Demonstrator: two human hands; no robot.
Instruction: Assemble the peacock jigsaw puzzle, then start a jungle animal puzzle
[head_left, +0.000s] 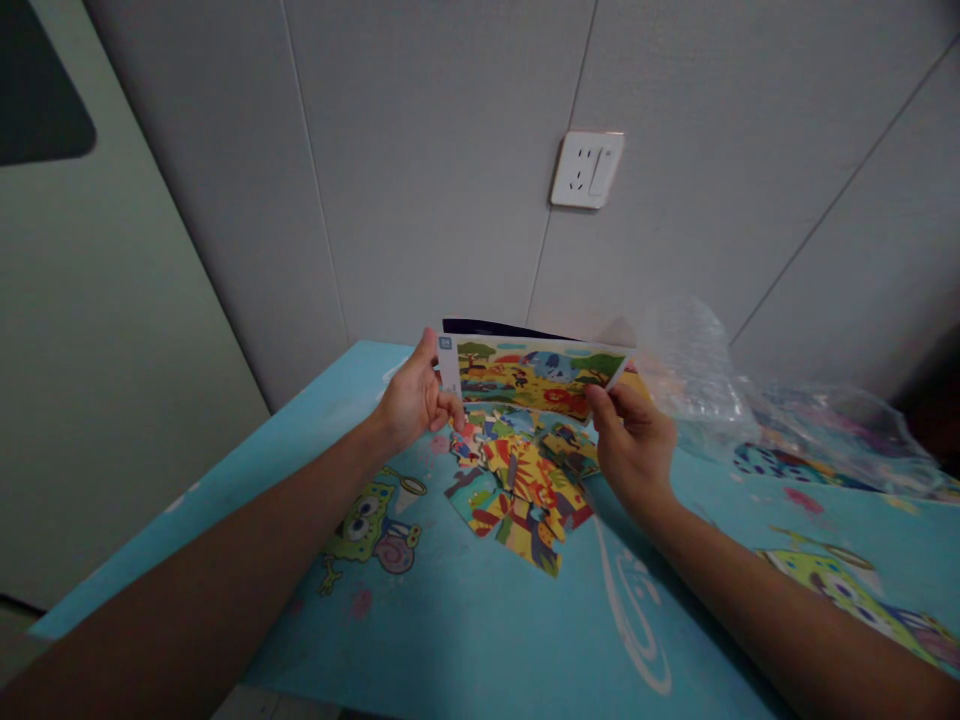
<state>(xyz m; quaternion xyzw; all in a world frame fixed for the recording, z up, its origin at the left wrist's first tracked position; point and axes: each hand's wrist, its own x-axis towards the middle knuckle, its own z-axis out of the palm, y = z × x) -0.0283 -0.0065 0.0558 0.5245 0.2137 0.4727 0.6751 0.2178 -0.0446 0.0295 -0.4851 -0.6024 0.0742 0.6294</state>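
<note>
A printed picture sheet [525, 378] with jungle animals and trees is held up over the table, tilted toward me. My left hand [420, 400] grips its left edge, fingers curled in. At the lower right corner my right hand [634, 430] pinches the sheet, thumb on its front. A dark strip [487, 327] shows behind the sheet's top edge; I cannot tell whether it is part of it. Below both hands lies a loose heap of colourful jigsaw puzzle pieces [525, 480], some overlapping. The sheet hides the far side of the heap.
The table has a light blue cartoon-print cover [450, 640]. Crumpled clear plastic packaging [697, 380] lies at the back right, with more clear plastic [847, 430] beside it. A grey wall with a white socket [587, 170] rises behind. A pale green panel [97, 330] stands at left.
</note>
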